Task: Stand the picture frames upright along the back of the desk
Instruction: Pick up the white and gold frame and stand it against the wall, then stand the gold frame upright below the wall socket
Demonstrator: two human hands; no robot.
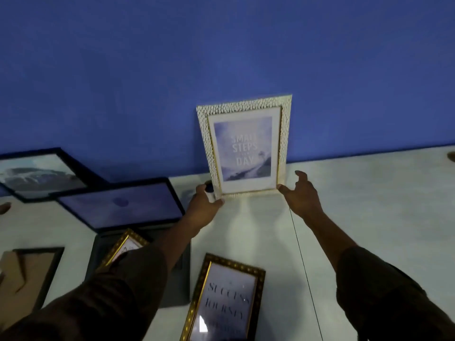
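Observation:
A white and gold textured picture frame [245, 146] with a "small steps" print stands upright at the back of the white desk [357, 205], leaning against the blue wall. My left hand [205, 205] grips its lower left corner. My right hand [299, 193] is at its lower right corner, thumb touching the frame and fingers spread apart. A gold-edged dark frame [226, 299] with a "success journey" print lies flat near the front. Two black frames [123, 205] [41, 174] lie flat at the left.
A small gold frame [124, 247] lies on a grey flat object [177, 286] under my left forearm. A frame [32, 271] lies face down at the far left, its brown backing up. A seam runs across the desk right of centre.

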